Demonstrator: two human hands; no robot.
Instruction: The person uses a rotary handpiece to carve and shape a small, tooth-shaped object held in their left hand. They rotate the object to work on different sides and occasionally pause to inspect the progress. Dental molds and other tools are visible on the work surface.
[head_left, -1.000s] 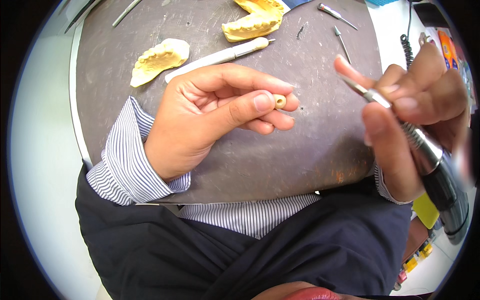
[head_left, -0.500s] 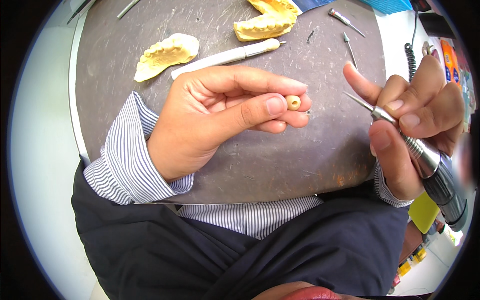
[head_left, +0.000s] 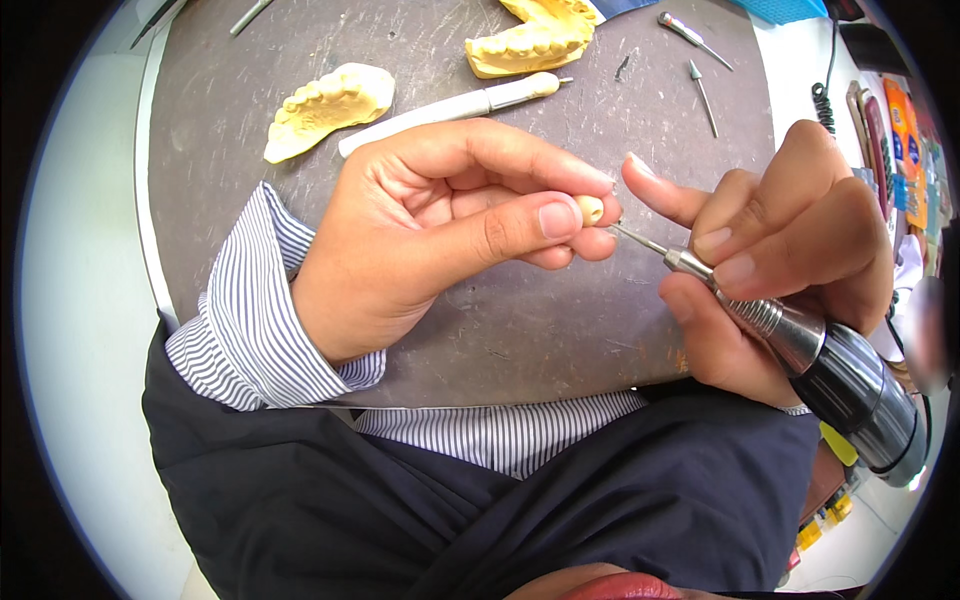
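Pinched between the thumb and fingers of my left hand (head_left: 410,225) is a small cream dental crown (head_left: 590,210) with a round hole facing right. My right hand (head_left: 800,230) grips a metal and black rotary handpiece (head_left: 855,380), its index finger stretched out toward the left fingers. From the handpiece a thin bur (head_left: 640,238) points up and left. Its tip lies just below and right of the crown, by my left fingertips; whether it touches cannot be told. Both hands are above the dark scratched tabletop (head_left: 540,320).
A yellow plaster tooth model (head_left: 330,108) and a white pen-like tool (head_left: 450,110) lie beyond my left hand. Another yellow dental model (head_left: 530,45) stands farther back. A screwdriver (head_left: 695,40) and a loose grey-tipped bur (head_left: 704,98) lie at the far right, near a blue basket (head_left: 780,10).
My right hand has brought the handpiece left, so the bur tip is now beside the crown. The crown is tilted slightly differently in my left hand, which has otherwise hardly moved.
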